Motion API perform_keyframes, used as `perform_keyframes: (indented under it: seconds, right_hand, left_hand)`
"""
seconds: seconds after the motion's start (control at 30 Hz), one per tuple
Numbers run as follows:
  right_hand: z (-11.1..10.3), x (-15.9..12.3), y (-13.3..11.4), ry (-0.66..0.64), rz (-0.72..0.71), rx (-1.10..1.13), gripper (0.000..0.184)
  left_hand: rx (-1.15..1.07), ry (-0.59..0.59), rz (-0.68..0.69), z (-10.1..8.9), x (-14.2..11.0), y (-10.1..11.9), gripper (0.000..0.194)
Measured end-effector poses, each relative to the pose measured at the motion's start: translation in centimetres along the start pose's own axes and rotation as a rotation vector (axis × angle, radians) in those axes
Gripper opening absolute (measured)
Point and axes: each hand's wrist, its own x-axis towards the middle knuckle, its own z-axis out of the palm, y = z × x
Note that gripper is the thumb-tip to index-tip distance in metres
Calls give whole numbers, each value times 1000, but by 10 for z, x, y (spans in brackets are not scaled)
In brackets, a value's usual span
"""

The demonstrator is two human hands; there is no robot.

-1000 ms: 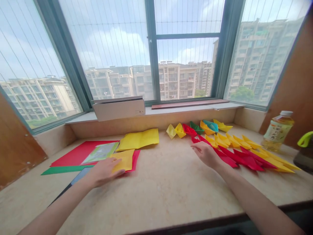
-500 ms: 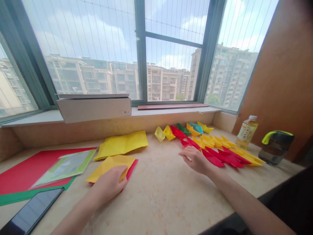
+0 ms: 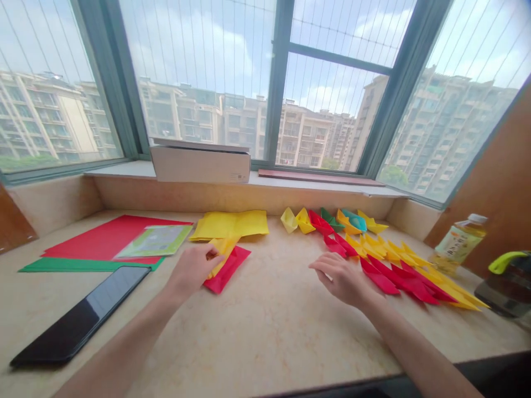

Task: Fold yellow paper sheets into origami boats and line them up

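Note:
My left hand [image 3: 191, 272] is closed on a piece of yellow paper [image 3: 224, 250], its fingers curled over the near edge and the paper lifted at a tilt. Underneath lies a red piece of paper [image 3: 232, 270], largely uncovered. Just behind is a stack of yellow paper [image 3: 232, 225] lying flat. My right hand [image 3: 338, 277] hovers over the counter with loosely bent fingers and nothing visible in them. Nearest to it are red folded paper boats [image 3: 377, 276], with yellow paper boats [image 3: 369, 246] beyond.
On the left are red sheets [image 3: 99, 237], a green-edged clear packet [image 3: 155, 241] and a phone [image 3: 83, 315]. A white box [image 3: 201, 165] stands on the sill. A drink bottle [image 3: 458, 243] and a dark cup [image 3: 506, 287] stand at the right, beside the boats.
My left hand has raised the yellow paper off the red one, baring more red. The view has shifted leftward. My right hand stays near the red boats, its fingers a little looser.

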Motion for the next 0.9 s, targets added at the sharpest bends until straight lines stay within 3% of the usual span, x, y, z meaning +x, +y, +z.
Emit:
perform_keyframes:
  seconds: [0.1, 0.23, 0.3, 0.47, 0.53, 0.67, 0.8, 0.9]
  right_hand:
    - [4, 1, -4, 9, -66, 19, 27]
    - [8, 4, -12, -18, -172, 55, 26]
    - [10, 4, -13, -2, -179, 84, 25]
    - [15, 2, -11, 70, -108, 240, 25]
    - [17, 2, -15, 47, -78, 338, 24]
    - [17, 13, -32, 39, 121, 722, 37]
    - [21, 39, -45, -54, 240, 1239, 55]
    - [32, 54, -40, 163, 376, 1242, 48]
  left_hand:
    - [26, 124, -68, -2, -4, 9, 40]
    - [228, 58, -19, 7, -6, 14, 53]
    - [288, 82, 5, 6, -6, 15, 51]
    - [475, 372, 198, -17, -10, 34, 24]
    - [517, 468, 344, -20, -14, 53, 26]
    - [498, 343, 694, 10, -19, 102, 18]
    - [483, 242, 906, 52, -9, 135, 21]
    - [299, 215, 891, 69, 1, 131, 26]
